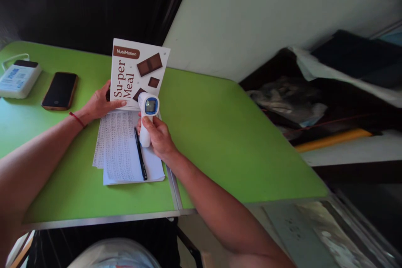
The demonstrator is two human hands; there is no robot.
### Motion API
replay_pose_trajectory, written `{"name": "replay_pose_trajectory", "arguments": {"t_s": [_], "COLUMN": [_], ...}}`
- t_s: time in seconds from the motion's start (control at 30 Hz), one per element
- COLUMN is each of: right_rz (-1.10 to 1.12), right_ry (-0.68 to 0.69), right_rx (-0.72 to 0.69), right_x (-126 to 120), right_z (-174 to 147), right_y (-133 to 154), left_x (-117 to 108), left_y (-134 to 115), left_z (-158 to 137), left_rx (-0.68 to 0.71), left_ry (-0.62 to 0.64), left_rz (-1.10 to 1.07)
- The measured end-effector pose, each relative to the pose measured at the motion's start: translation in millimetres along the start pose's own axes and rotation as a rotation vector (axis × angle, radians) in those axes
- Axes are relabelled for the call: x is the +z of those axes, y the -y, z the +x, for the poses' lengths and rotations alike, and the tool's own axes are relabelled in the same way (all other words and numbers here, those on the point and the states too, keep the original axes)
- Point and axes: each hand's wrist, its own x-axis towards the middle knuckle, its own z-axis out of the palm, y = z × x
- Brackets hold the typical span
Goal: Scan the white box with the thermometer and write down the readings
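Note:
My left hand (102,102) grips the lower left edge of a white box (125,77) printed with "NutriMotion Su-per Meal" and brown chocolate pieces. The box stands tilted at the back of the sheets. In my right hand (158,134) is a white infrared thermometer (145,134), its blue-rimmed screen facing me. Its head overlaps the lower right part of the box in view; whether they touch I cannot tell. Below my hands lie sheets of paper (117,150) covered in small handwriting. A black pen (140,157) rests on them, just left of my right hand.
A dark-screened phone (59,91) and a white device (20,77) with a cable lie on the left of the green table (220,146). A metal seam runs beside the papers. Dark shelves (289,67) with cloth and bags stand at the right, beyond the table's edge.

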Motion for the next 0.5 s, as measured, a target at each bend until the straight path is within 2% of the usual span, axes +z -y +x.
{"name": "replay_pose_trajectory", "arguments": {"t_s": [0.5], "right_rz": [0.005], "right_ry": [-0.011], "right_rx": [0.012], "right_x": [1.1], "right_z": [-0.8], "right_y": [2.1], "left_x": [0.4], "left_y": [-0.9], "left_z": [-0.4], "left_rx": [0.003], "left_ry": [-0.002], "left_rz": [0.009]}}
